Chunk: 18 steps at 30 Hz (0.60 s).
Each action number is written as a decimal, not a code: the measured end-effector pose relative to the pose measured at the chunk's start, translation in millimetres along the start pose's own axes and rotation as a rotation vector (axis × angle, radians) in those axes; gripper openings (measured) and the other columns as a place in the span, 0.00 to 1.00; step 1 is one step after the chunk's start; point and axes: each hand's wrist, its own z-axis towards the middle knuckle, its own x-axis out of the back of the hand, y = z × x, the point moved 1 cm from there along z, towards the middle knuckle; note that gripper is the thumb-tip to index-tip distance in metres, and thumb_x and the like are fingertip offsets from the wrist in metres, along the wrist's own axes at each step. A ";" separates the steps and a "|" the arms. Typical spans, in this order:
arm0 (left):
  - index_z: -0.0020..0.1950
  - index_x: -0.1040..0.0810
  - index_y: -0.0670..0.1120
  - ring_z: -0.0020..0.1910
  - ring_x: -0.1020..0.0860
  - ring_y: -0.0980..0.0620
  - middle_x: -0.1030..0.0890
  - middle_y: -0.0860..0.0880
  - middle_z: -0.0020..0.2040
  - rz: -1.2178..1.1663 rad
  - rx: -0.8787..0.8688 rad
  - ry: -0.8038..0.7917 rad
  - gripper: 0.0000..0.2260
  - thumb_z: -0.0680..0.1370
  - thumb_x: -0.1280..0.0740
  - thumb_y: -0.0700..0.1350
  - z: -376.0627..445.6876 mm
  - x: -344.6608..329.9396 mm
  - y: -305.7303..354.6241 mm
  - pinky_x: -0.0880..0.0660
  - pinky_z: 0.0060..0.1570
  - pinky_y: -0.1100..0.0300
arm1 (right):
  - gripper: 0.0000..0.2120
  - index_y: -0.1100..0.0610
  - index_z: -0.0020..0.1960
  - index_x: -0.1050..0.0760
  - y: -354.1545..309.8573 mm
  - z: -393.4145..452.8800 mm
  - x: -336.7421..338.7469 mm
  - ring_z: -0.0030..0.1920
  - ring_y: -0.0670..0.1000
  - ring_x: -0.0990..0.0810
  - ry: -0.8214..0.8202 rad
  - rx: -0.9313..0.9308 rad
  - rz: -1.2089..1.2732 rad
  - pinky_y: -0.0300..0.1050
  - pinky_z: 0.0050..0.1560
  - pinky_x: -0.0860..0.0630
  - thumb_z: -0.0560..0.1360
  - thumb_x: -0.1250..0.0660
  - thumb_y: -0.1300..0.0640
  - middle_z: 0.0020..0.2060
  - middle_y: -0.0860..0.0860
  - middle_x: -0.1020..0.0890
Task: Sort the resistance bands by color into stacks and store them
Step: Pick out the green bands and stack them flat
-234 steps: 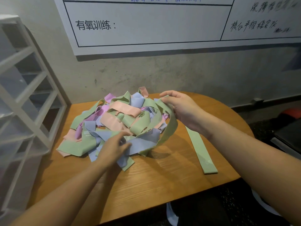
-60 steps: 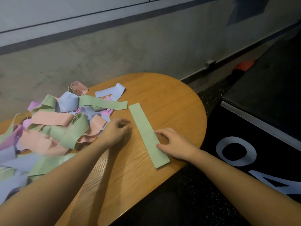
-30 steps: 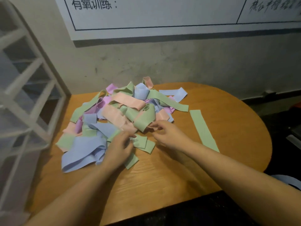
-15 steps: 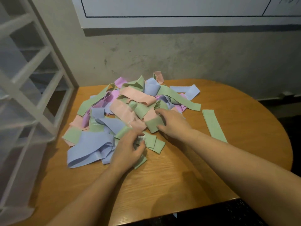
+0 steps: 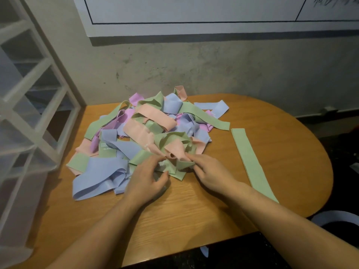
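A tangled pile of resistance bands (image 5: 143, 133) in green, blue, pink and purple lies on the wooden table (image 5: 194, 216). One green band (image 5: 250, 160) lies flat and straight on its own to the right of the pile. At the pile's near edge my left hand (image 5: 145, 181) and my right hand (image 5: 211, 173) both pinch a crumpled green band (image 5: 174, 140) and lift it, with a pink band caught in its folds.
A white plastic drawer rack (image 5: 29, 113) stands at the table's left edge. A grey wall with a white board (image 5: 213, 16) rises behind the table. A dark floor and a white-rimmed object (image 5: 330, 218) lie to the lower right.
Both hands have closed on the green band at the pile's near edge and pulled it up and toward me. The single flat green band has not moved.
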 end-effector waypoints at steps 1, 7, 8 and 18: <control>0.66 0.29 0.58 0.55 0.25 0.61 0.25 0.60 0.57 -0.002 -0.020 0.001 0.20 0.76 0.29 0.50 -0.2 0.0 1.8 0.22 0.53 0.53 | 0.24 0.47 0.78 0.35 -1.9 -5.9 -2.3 0.70 0.49 0.28 -0.005 0.025 -0.008 0.49 0.71 0.31 0.83 0.41 0.56 0.71 0.48 0.25; 0.76 0.38 0.56 0.71 0.31 0.49 0.37 0.51 0.77 0.055 -0.238 0.026 0.36 0.71 0.27 0.54 -7.4 -7.3 6.6 0.29 0.66 0.49 | 0.13 0.43 0.65 0.40 -12.0 -45.3 -14.8 0.58 0.54 0.22 0.012 -0.025 0.174 0.55 0.60 0.25 0.83 0.42 0.52 0.60 0.53 0.21; 0.76 0.38 0.56 0.72 0.32 0.48 0.39 0.51 0.78 0.070 -0.240 0.024 0.36 0.71 0.27 0.54 -7.9 -8.4 8.5 0.32 0.67 0.50 | 0.11 0.42 0.61 0.40 -11.4 -49.3 -15.1 0.54 0.54 0.21 0.022 -0.038 0.197 0.56 0.56 0.24 0.82 0.41 0.53 0.55 0.53 0.20; 0.54 0.18 0.49 0.66 0.26 0.53 0.22 0.53 0.66 -0.027 -0.309 -0.071 0.19 0.78 0.35 0.63 10.8 2.2 14.9 0.25 0.61 0.49 | 0.06 0.41 0.49 0.28 -0.3 -58.9 9.1 0.67 0.44 0.25 0.250 0.030 0.395 0.42 0.61 0.25 0.74 0.37 0.51 0.67 0.40 0.24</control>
